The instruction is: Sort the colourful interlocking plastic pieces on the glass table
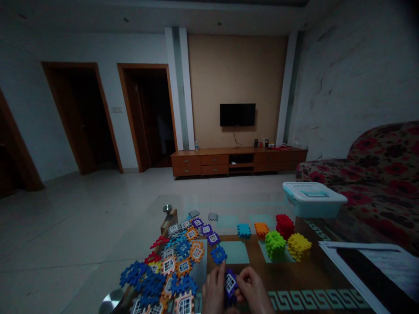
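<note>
Left hand (pixel 214 291) and right hand (pixel 252 290): fingers pinched a purple window tile (pixel 230 284) between them, low over the table (pixel 294 272) | loose tile pile (pixel 170 270) just left | risk: a slipping tile could have dropped into the pile, or an elbow knocked the stacked cubes (pixel 284 240).

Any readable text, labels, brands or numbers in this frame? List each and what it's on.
None can be read.
Printed sheets at the table's right edge: lines of print, too blurred to read.
Storage box lid: a label patch, nothing legible.
TV: screen dark, no brand visible.
Bottles on the TV cabinet: too small.
Purple window tile held between both hands: no markings.
</note>
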`<action>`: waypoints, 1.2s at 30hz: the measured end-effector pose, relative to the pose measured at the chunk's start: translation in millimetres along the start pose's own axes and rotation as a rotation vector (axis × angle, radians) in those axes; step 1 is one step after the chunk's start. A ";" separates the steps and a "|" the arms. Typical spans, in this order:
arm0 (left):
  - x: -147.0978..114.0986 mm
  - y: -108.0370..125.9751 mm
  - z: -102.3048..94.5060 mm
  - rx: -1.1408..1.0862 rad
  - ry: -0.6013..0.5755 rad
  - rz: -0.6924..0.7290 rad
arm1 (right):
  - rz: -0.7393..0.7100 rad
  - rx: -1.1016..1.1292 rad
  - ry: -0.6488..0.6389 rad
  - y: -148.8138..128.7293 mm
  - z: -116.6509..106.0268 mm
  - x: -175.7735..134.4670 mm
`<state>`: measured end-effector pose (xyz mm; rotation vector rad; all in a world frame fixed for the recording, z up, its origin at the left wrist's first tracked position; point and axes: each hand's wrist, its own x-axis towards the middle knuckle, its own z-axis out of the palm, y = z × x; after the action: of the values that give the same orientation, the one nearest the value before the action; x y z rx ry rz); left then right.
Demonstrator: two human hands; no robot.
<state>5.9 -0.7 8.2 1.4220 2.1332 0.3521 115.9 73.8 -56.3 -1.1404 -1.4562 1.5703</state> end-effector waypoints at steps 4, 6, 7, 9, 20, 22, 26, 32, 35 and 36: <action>-0.7 0.5 0.2 -0.021 0.004 0.020 | 0.014 -0.010 -0.061 4.4 -3.4 -1.9; -0.6 -2.0 0.9 -0.022 -0.006 0.044 | -0.038 -0.066 -0.093 2.2 -8.6 -3.2; -0.5 -3.6 1.3 -0.020 -0.009 0.058 | -0.078 -0.106 -0.095 0.1 -11.7 -3.7; -0.5 -6.7 1.7 -0.012 -0.005 0.081 | -0.157 -0.209 -0.078 -4.3 -17.3 -4.4; 12.7 -12.7 13.9 0.016 0.009 0.078 | -0.317 -0.403 -0.049 -18.3 -20.3 15.1; 17.5 -21.7 20.2 -0.037 0.067 0.116 | -0.256 -0.414 -0.039 -28.2 -12.4 34.0; 24.1 -46.0 25.6 -0.190 0.293 0.244 | -0.197 -0.469 -0.119 -43.9 17.1 69.7; 35.7 -74.9 5.5 -0.076 0.603 0.170 | -0.323 -0.580 -0.172 -50.8 50.4 91.9; 52.9 -71.8 -25.0 0.043 0.614 0.129 | -0.416 -0.617 -0.228 -55.6 48.8 104.7; 61.0 -66.8 -37.6 0.105 0.583 0.081 | -0.435 -0.628 -0.266 -57.2 47.1 109.5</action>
<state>-84.6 30.7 -12.4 1.6119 2.5807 0.7752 28.0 163.9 -16.0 -0.8590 -2.2969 1.0074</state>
